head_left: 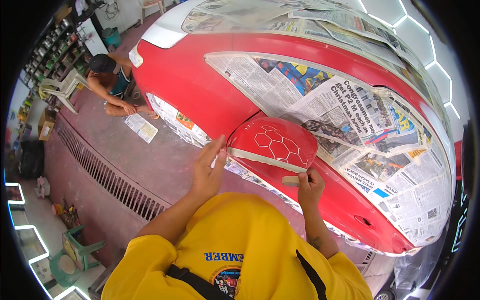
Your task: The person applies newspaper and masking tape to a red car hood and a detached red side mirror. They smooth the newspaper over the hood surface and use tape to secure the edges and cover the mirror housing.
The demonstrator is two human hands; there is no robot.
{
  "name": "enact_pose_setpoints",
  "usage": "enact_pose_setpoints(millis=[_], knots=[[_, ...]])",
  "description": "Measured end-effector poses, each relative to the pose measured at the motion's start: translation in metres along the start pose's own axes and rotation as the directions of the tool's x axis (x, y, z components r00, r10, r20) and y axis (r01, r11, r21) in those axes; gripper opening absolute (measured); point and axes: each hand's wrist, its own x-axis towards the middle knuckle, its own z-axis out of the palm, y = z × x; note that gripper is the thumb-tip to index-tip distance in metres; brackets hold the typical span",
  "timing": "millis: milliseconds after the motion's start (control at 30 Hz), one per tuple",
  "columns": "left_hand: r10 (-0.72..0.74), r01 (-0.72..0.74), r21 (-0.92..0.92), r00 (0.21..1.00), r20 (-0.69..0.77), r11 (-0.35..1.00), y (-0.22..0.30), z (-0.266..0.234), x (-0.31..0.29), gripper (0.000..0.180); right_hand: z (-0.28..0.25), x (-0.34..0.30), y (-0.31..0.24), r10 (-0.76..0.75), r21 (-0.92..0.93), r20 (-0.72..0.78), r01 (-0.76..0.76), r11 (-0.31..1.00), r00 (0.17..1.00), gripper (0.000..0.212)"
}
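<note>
A red side mirror [272,140] juts from the red car's side, its glossy cover reflecting a hexagon light pattern. Along its near edge runs a pale strip of masking tape [265,159]. My right hand [311,185] is closed on a roll of masking tape [290,181] near the strip's right end. At the mirror's left end, my left hand [209,167] is open with fingers stretched out, beside the strip's other end; whether the fingertips touch it, I cannot tell.
Newspaper [350,117] masks the car's windows. A person [110,82] sits low by the car's front, near a newspaper sheet [141,128] on the floor. A floor grate [107,172] runs behind my left arm. A white chair [65,90] and green chair [77,252] stand left.
</note>
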Motion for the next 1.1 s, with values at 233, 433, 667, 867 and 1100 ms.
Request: enact_pose_setpoints(millis=[233, 433, 667, 867, 1100], knots=[[0.051, -0.032, -0.053, 0.916, 0.397, 0.998, -0.014, -0.046, 0.020, 0.059, 0.034, -0.033, -0.015, 0.121, -0.003, -0.167, -0.124, 0.992, 0.979, 0.023], [-0.014, 0.189, -0.236, 0.806, 0.592, 0.953, -0.039, -0.047, 0.007, 0.086, 0.045, -0.075, -0.057, 0.346, -0.037, -0.296, -0.373, 0.927, 0.890, 0.025], [0.054, 0.143, -0.237, 0.744, 0.666, 0.961, -0.048, -0.051, 0.006, 0.103, 0.049, -0.069, -0.127, 0.416, -0.096, -0.433, -0.499, 0.861, 0.800, 0.030], [0.080, 0.325, -0.439, 0.722, 0.687, 0.837, -0.054, -0.047, -0.013, 0.102, 0.116, -0.049, -0.162, 0.604, 0.215, -0.160, -0.569, 0.794, 0.781, 0.023], [0.183, 0.219, -0.292, 0.409, 0.894, 0.931, -0.052, -0.062, 0.006, 0.086, 0.104, -0.074, -0.149, 0.579, 0.488, -0.175, -0.441, 0.753, 0.796, 0.021]])
